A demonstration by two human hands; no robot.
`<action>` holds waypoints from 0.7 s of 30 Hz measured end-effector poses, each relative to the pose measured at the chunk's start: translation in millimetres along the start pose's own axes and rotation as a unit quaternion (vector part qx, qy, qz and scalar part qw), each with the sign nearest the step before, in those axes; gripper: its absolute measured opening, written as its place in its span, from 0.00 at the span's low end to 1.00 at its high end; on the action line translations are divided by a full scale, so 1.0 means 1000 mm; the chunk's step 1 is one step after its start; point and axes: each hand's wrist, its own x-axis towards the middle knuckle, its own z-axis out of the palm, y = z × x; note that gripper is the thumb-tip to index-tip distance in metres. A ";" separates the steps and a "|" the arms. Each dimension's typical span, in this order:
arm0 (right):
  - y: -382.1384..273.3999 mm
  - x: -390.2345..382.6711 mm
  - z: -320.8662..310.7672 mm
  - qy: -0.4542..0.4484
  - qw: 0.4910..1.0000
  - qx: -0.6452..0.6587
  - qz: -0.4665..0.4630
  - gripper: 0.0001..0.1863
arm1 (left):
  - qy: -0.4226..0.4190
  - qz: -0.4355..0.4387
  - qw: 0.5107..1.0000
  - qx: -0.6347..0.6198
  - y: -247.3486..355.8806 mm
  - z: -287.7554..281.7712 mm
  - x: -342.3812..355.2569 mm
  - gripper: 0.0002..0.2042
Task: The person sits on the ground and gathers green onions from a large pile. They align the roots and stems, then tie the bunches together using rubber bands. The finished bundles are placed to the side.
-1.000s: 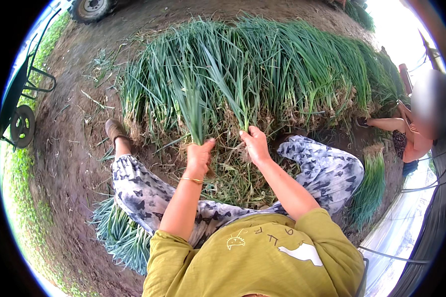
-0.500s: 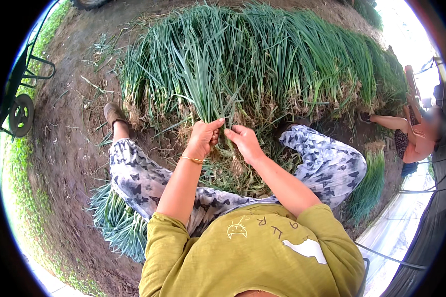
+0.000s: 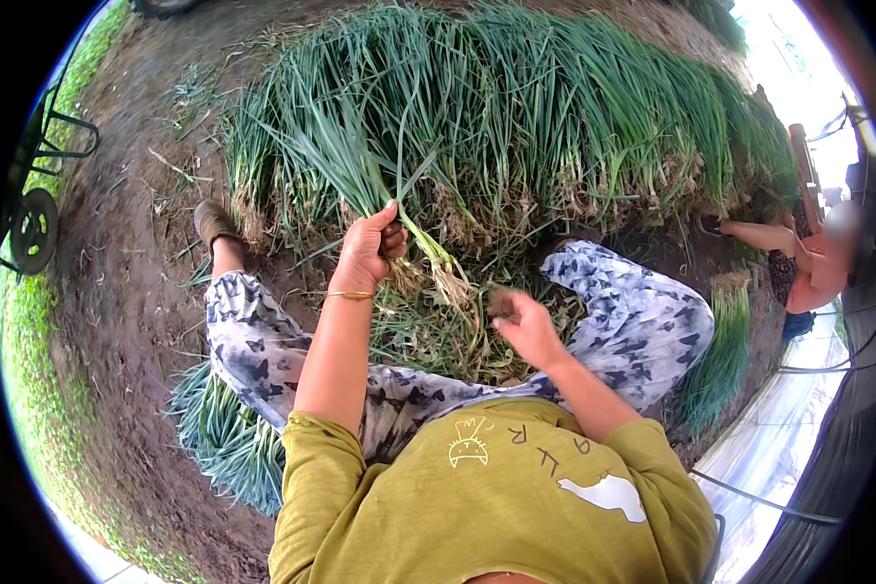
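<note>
My left hand, with a gold bangle at the wrist, is closed around a small bunch of green onions. Their leaves fan up and to the left over a long heap of green onions. From the fist, pale stems and stringy roots slant down to the right. My right hand is just below and right of those roots, apart from them. Its fingers are pinched together and a little blurred; a brownish scrap shows at the tips, too unclear to name. Stripped leaves lie on the ground between my legs.
A tidy pile of green onions lies by my left leg, another bundle beyond my right knee. A co-worker sits at the far right. At the left edge stands a cart with a wheel.
My right hand has pulled away from the stems, down and to the right. My left hand has shifted slightly left and tilted the bunch, so its roots point down-right.
</note>
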 end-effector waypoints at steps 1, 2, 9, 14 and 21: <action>-0.019 0.013 -0.004 -0.039 0.988 0.134 0.071 0.25 | -0.026 -0.019 0.999 -0.002 -0.003 0.004 -0.001 0.12; -0.040 0.025 -0.004 -0.032 0.968 0.231 0.097 0.31 | -0.051 -0.038 0.998 -0.004 -0.006 0.008 -0.003 0.12; -0.053 0.071 0.036 -0.134 0.856 0.489 0.102 0.18 | -0.085 -0.059 0.992 0.073 -0.003 0.016 -0.016 0.10; -0.049 0.027 0.016 -0.185 0.876 0.394 0.208 0.06 | -0.049 0.007 0.998 0.031 0.001 0.009 -0.002 0.08; -0.014 0.000 -0.012 -0.150 0.982 -0.085 0.073 0.20 | -0.044 0.033 0.998 0.028 0.007 0.004 0.002 0.09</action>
